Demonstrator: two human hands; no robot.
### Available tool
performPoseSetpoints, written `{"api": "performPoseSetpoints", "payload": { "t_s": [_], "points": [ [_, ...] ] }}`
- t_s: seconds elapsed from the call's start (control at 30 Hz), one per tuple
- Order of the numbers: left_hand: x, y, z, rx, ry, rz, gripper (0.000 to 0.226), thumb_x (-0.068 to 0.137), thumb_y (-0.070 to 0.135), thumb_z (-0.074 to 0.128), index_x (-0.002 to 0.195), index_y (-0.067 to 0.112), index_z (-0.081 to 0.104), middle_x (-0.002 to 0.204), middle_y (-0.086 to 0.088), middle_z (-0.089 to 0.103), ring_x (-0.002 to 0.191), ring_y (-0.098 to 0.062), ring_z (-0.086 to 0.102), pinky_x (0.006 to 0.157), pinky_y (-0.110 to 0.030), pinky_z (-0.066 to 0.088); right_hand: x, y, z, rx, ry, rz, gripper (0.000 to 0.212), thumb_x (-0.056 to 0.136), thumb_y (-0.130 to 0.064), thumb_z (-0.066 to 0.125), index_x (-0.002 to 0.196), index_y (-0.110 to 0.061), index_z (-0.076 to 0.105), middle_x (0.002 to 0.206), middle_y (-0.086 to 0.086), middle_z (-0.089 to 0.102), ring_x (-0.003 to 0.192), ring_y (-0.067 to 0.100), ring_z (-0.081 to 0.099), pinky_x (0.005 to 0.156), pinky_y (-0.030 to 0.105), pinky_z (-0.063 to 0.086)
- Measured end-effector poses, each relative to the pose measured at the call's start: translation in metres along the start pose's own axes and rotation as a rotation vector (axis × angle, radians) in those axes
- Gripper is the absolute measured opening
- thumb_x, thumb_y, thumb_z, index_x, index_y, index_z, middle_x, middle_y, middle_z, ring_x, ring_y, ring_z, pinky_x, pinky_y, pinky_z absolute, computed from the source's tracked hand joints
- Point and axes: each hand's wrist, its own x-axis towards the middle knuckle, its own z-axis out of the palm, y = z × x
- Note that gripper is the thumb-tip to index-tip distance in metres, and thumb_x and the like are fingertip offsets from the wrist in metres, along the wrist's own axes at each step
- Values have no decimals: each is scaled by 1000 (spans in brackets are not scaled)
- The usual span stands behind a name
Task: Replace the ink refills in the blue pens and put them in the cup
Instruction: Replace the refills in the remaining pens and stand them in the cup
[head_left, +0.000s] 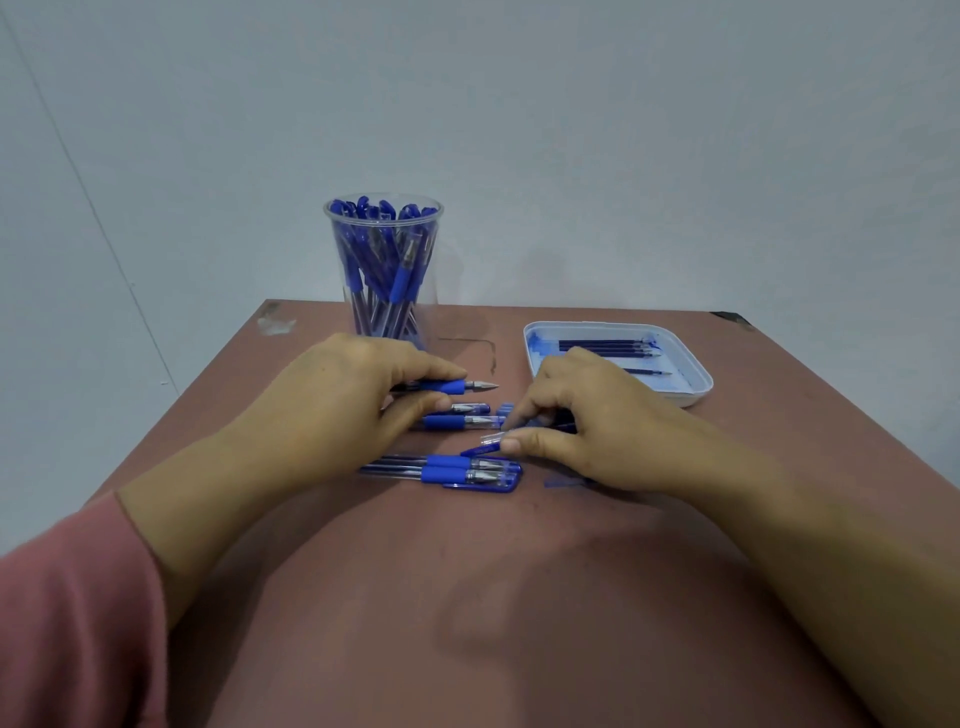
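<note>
My left hand (343, 400) grips an uncapped blue pen (457, 386) by its barrel, tip pointing right, just above the table. My right hand (582, 415) pinches a clear pen cap (491, 438) between thumb and forefinger. Under and between the hands lie more blue pens (457, 422), and two capped ones (447, 470) lie nearer to me. A clear cup (384, 270) at the back holds several blue pens. A white tray (696, 387) at the right holds several dark ink refills (602, 347).
The brown table (467, 597) ends at a pale wall behind the cup and tray. A loose blue cap or clip (563, 482) lies below my right hand. My pink sleeve (72, 623) fills the lower left corner.
</note>
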Motion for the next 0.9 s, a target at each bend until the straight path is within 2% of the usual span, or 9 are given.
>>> {"api": "performPoseSetpoints", "payload": {
  "t_s": [0.13, 0.3, 0.4, 0.5, 0.57, 0.67, 0.77, 0.83, 0.9],
  "points": [
    [-1, -2, -1, 2, 47, 33, 39, 84, 56, 46, 114, 41, 67, 96, 16, 71, 80, -7, 67, 67, -38, 56, 1, 2, -5, -12, -12, -9, 26, 84, -51, 61, 103, -36, 71, 84, -9, 56, 87, 5, 44, 78, 26, 40],
    [-1, 0, 0, -21, 75, 9, 36, 82, 56, 53, 108, 38, 70, 94, 19, 71, 79, -4, 66, 67, -37, 56, -6, 28, -38, -31, 145, 117, 9, 86, -36, 66, 94, -35, 71, 93, -14, 60, 94, 6, 49, 76, 10, 34],
    [0, 1, 0, -19, 65, 29, 41, 82, 58, 49, 109, 36, 70, 95, 18, 71, 79, -5, 66, 66, -37, 57, -11, 39, -54, -88, 116, 230, 11, 84, -38, 70, 95, -36, 69, 97, -16, 57, 94, 3, 49, 69, 3, 32],
    [0, -1, 0, -4, 59, 26, 32, 84, 49, 56, 110, 37, 69, 96, 19, 71, 79, -5, 66, 67, -37, 56, -15, 33, -57, -47, 53, 222, 13, 79, -39, 75, 91, -37, 70, 96, -19, 60, 93, -9, 49, 68, -3, 30],
    [-1, -1, 1, -5, 53, 35, 32, 85, 50, 54, 111, 38, 68, 97, 20, 70, 80, -4, 66, 67, -37, 56, -15, 25, -51, -14, 39, 191, 14, 76, -43, 75, 88, -41, 69, 94, -22, 61, 95, -11, 49, 69, -1, 32],
    [-2, 5, 5, -27, 49, 42, 40, 84, 56, 46, 111, 38, 69, 94, 22, 70, 81, 1, 64, 67, -33, 56, -11, 14, -34, 98, 99, 99, 16, 72, -52, 72, 85, -44, 68, 88, -23, 65, 88, 0, 56, 74, 13, 38],
    [-4, 12, 9, -28, 59, 72, 41, 84, 56, 45, 111, 38, 70, 93, 21, 70, 81, 1, 63, 66, -31, 55, -5, -1, -18, 193, 120, 3, 15, 79, -47, 69, 88, -35, 72, 78, -22, 65, 78, 0, 58, 67, 10, 39],
    [-4, 15, 10, -39, 67, 88, 40, 85, 54, 47, 111, 36, 70, 93, 20, 71, 80, 0, 64, 65, -32, 55, -3, -6, -12, 218, 113, -21, 20, 84, -44, 65, 89, -27, 74, 78, -17, 67, 75, 3, 59, 65, 14, 43],
    [-4, 15, 10, -37, 78, 93, 38, 85, 52, 48, 110, 35, 70, 91, 18, 71, 78, -1, 64, 64, -34, 55, -1, -6, -7, 225, 117, -15, 16, 86, -36, 66, 90, -23, 74, 80, -12, 69, 76, 6, 60, 66, 18, 46]
  ]
}}
